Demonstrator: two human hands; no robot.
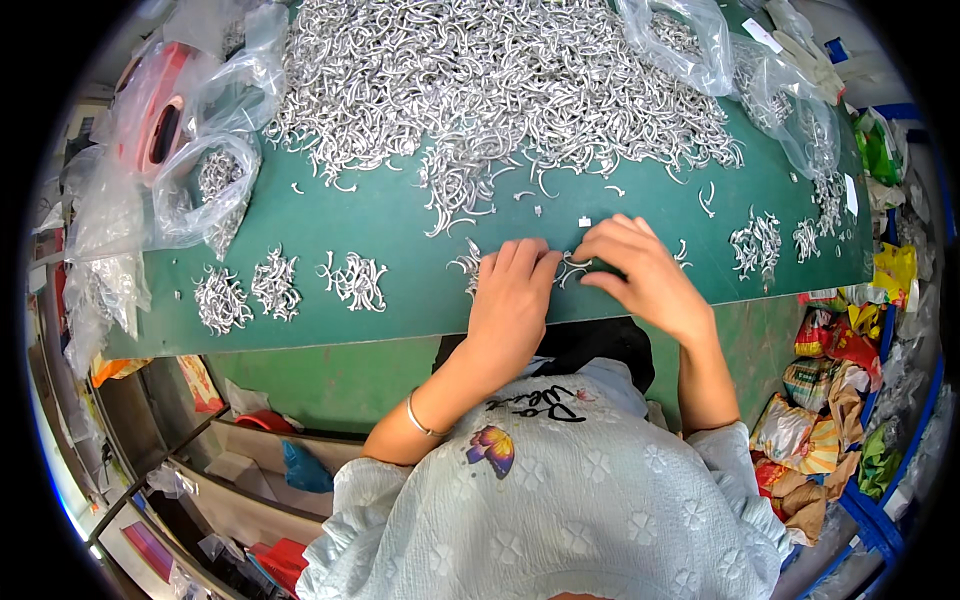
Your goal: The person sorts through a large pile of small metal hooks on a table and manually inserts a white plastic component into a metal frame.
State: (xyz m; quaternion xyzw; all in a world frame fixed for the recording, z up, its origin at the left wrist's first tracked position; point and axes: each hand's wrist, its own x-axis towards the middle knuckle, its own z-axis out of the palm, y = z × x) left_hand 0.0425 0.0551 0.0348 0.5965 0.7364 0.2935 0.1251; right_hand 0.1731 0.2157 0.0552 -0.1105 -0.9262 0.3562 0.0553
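My left hand rests at the near edge of the green table, fingers bent down and pressed together; whatever lies under the fingertips is hidden. Just right of it, my right hand is curved, thumb and forefinger apart. A few small curved silver metal pieces lie between the two hands, close to the right fingertips. More of these pieces show on the left hand's outer side. Beyond the hands spreads a large heap of the same curved metal pieces, with a narrower tongue of them reaching toward me.
Three small piles, including one pile, line the near left edge of the green table. Another pile sits on the right. Clear plastic bags with pieces flank the heap, one bag beside a red object. Packages fill the right-hand shelf.
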